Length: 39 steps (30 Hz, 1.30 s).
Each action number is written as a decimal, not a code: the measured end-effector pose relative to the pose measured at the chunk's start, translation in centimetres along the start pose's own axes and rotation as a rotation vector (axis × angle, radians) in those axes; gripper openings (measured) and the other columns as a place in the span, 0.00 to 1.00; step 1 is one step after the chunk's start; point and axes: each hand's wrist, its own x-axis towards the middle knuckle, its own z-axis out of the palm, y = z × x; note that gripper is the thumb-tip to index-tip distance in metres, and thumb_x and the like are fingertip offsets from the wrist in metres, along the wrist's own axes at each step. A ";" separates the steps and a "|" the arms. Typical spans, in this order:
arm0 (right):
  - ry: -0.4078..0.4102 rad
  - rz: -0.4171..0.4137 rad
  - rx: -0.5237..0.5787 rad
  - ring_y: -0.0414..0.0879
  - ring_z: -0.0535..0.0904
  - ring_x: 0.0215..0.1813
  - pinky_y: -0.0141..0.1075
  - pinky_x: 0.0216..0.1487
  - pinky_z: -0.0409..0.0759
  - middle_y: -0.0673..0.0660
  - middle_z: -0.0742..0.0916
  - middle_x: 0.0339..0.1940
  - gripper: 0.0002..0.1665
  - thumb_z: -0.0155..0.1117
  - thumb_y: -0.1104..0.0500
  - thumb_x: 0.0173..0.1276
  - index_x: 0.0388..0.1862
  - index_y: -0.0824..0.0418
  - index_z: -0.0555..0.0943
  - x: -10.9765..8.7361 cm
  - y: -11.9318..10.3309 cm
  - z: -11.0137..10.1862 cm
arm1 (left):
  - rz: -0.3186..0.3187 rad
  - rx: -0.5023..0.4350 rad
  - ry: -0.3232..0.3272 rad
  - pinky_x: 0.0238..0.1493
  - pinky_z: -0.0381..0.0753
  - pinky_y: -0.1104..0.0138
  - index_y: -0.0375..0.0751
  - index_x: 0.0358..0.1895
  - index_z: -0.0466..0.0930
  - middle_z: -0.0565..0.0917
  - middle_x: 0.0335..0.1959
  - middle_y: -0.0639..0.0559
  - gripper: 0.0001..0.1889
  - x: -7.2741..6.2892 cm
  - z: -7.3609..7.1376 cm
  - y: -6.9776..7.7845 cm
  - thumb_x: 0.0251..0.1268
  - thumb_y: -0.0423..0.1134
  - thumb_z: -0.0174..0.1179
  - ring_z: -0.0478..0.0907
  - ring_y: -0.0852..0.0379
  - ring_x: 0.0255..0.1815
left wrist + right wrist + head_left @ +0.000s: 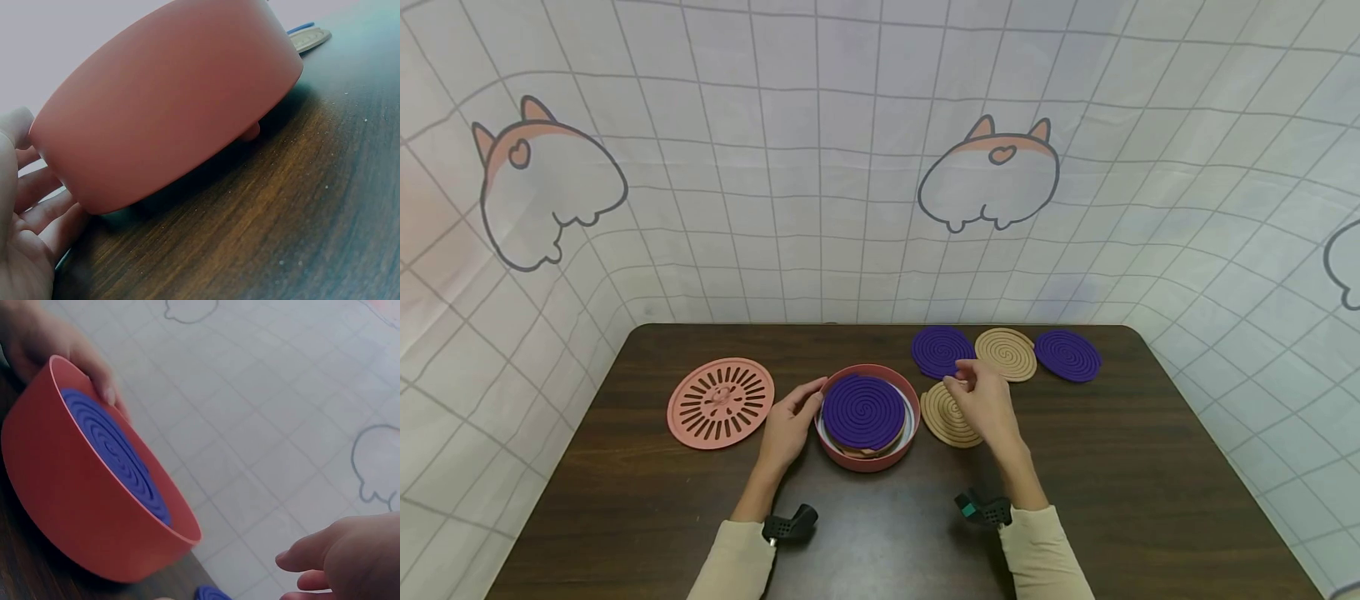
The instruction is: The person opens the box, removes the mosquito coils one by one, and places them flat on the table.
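Note:
My left hand point(788, 427) grips the left side of a round red mosquito coil box point(867, 465), its thumb at the rim and its fingers along the outer wall. Inside the box a purple coil point(862, 410) lies on top of tan ones. On the right, my right hand point(990, 404) hovers over a tan coil point(942, 421), partly covering it from view. Between its thumb and loosely bent fingers I see nothing held. In the left wrist view the box's wall point(169, 106) fills the middle, with a small foot beneath.
The pink slotted lid point(722, 402) lies flat to the left of the box. At the back right rest a purple coil point(942, 350), a tan coil point(1006, 353) and another purple coil point(1067, 355). A patterned cloth point(865, 167) hangs behind the dark wooden table point(880, 542).

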 end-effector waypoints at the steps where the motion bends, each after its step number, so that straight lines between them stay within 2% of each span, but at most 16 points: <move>1: 0.002 -0.006 0.004 0.53 0.85 0.44 0.46 0.46 0.84 0.63 0.88 0.46 0.25 0.67 0.55 0.69 0.59 0.69 0.80 0.0 -0.2 0.1 | 0.000 0.001 -0.001 0.60 0.78 0.62 0.47 0.64 0.80 0.84 0.61 0.47 0.18 0.0 0.0 0.0 0.76 0.42 0.56 0.80 0.51 0.63; 3: 0.002 -0.013 0.005 0.53 0.85 0.44 0.46 0.46 0.84 0.63 0.88 0.45 0.25 0.67 0.55 0.69 0.59 0.69 0.80 -0.1 -0.6 0.3 | 0.000 -0.004 0.005 0.59 0.78 0.63 0.49 0.64 0.81 0.84 0.61 0.49 0.17 0.3 0.1 -0.8 0.76 0.43 0.56 0.80 0.52 0.63; 8: -0.011 -0.032 0.010 0.53 0.85 0.44 0.46 0.46 0.84 0.63 0.87 0.46 0.24 0.67 0.56 0.68 0.59 0.69 0.80 -0.4 -1.4 0.6 | 0.000 -0.009 0.003 0.60 0.78 0.62 0.50 0.64 0.81 0.84 0.60 0.48 0.17 0.5 0.2 -1.2 0.76 0.43 0.56 0.80 0.52 0.63; 9: -0.015 -0.037 0.010 0.53 0.85 0.44 0.46 0.47 0.84 0.63 0.87 0.46 0.24 0.67 0.56 0.69 0.59 0.69 0.80 -0.5 -1.5 0.7 | -0.002 -0.008 -0.001 0.60 0.78 0.61 0.48 0.64 0.81 0.84 0.60 0.47 0.18 0.3 0.0 -0.6 0.76 0.42 0.56 0.80 0.51 0.63; 13: -0.018 -0.053 0.009 0.52 0.85 0.44 0.46 0.47 0.84 0.63 0.87 0.46 0.23 0.67 0.56 0.68 0.58 0.68 0.80 -0.7 -2.1 1.0 | 0.001 0.006 -0.004 0.57 0.78 0.67 0.47 0.64 0.80 0.84 0.60 0.47 0.18 0.0 -0.1 -0.1 0.76 0.42 0.56 0.80 0.52 0.62; 16: -0.015 -0.058 -0.011 0.51 0.85 0.44 0.45 0.44 0.84 0.61 0.87 0.46 0.23 0.67 0.55 0.68 0.58 0.65 0.82 -0.9 -2.6 1.2 | 0.002 0.002 -0.001 0.57 0.78 0.69 0.46 0.65 0.80 0.84 0.61 0.47 0.18 0.0 0.0 -0.1 0.76 0.42 0.55 0.80 0.52 0.62; 22: -0.021 -0.106 -0.019 0.51 0.84 0.43 0.43 0.45 0.83 0.60 0.87 0.44 0.22 0.68 0.56 0.67 0.56 0.66 0.82 -1.2 -3.4 1.8 | -0.003 -0.008 -0.006 0.56 0.78 0.70 0.47 0.65 0.80 0.84 0.61 0.47 0.18 0.0 0.0 -0.2 0.76 0.42 0.55 0.80 0.51 0.62; 27: -0.025 -0.140 -0.035 0.48 0.84 0.41 0.43 0.44 0.83 0.58 0.88 0.43 0.21 0.69 0.55 0.67 0.55 0.66 0.82 -1.3 -4.2 2.3 | 0.004 -0.008 -0.002 0.58 0.78 0.66 0.47 0.65 0.80 0.84 0.61 0.47 0.18 0.2 -0.2 -0.1 0.76 0.42 0.56 0.80 0.51 0.62; 34: -0.072 -0.197 -0.012 0.46 0.83 0.39 0.39 0.42 0.83 0.59 0.88 0.42 0.21 0.69 0.58 0.67 0.55 0.66 0.82 -1.6 -4.6 3.4 | 0.007 -0.005 0.007 0.60 0.78 0.61 0.47 0.64 0.80 0.84 0.60 0.47 0.18 0.2 -0.3 -0.1 0.76 0.42 0.56 0.80 0.51 0.62; 39: -0.109 -0.207 0.000 0.45 0.82 0.38 0.36 0.41 0.81 0.59 0.88 0.40 0.20 0.69 0.60 0.67 0.55 0.67 0.82 -2.1 -4.7 4.2 | 0.003 -0.012 -0.004 0.57 0.78 0.67 0.48 0.64 0.81 0.85 0.60 0.48 0.17 0.1 -0.1 -0.4 0.76 0.42 0.56 0.80 0.52 0.62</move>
